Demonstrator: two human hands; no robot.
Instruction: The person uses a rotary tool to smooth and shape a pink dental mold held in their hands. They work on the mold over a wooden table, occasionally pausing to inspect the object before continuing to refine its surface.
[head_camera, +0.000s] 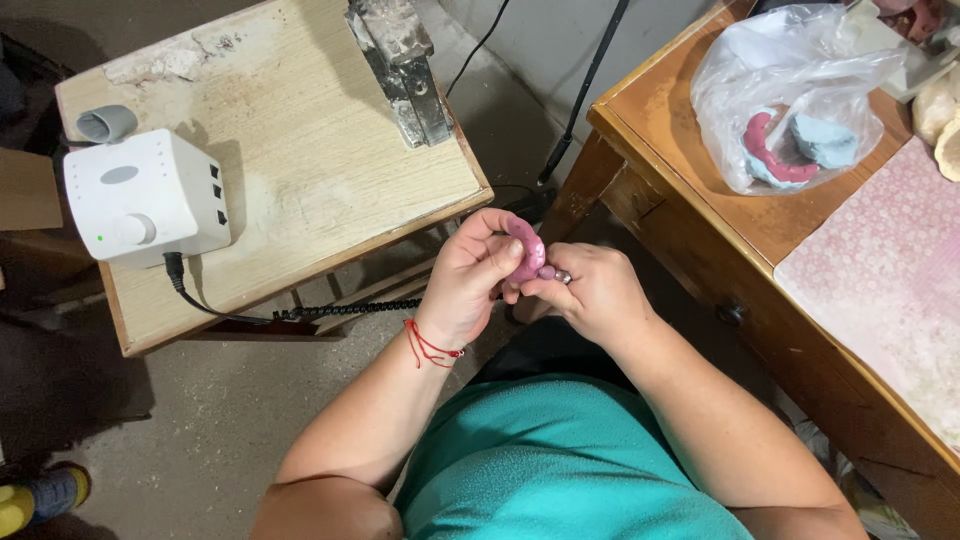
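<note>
Both closed on the pink piece (527, 250): left hand (470, 275), right hand (590, 290), right of the desk (300, 150).

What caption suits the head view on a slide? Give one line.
Left hand grips a pink curved piece while right hand holds a small tool beside it.

Open gap between tables (300, 130) — desk (690, 200).

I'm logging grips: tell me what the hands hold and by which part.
Both hands hold one small curved pink piece: the left hand pinches its upper curve, the right hand grips its lower end, with a small metal tip there.
</note>
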